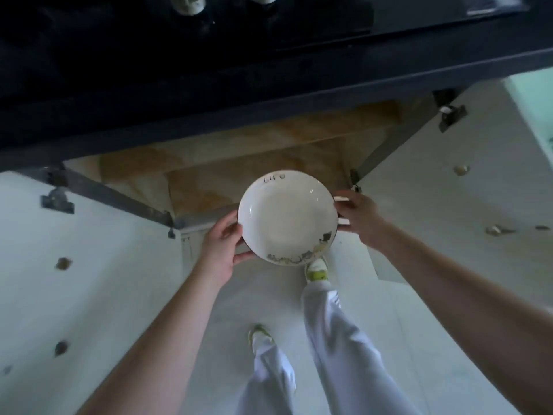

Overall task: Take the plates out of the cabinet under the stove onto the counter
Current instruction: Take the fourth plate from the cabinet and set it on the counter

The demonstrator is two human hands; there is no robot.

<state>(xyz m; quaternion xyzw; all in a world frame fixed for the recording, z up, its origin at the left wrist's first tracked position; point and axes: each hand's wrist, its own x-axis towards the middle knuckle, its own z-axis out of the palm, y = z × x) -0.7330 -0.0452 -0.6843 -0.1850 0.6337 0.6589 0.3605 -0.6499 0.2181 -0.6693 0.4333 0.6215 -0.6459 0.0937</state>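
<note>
A white plate (285, 217) with a dark rim and a printed pattern along its near edge hangs level in front of the open cabinet (227, 175). My left hand (223, 247) grips its left rim, thumb on top and fingers underneath. My right hand (356, 215) holds the right rim; white edges of what seem to be more plates show under it. The cabinet's tan floor behind the plate shows no other dishes. The dark counter (269, 82) with the black stove top runs across the upper part of the view.
Both white cabinet doors stand swung open, the left door (74, 265) and the right door (449, 190), each with small knobs and metal hinges. My legs in white trousers (329, 339) stand on the pale floor. Two pale containers (188, 3) sit at the back of the counter.
</note>
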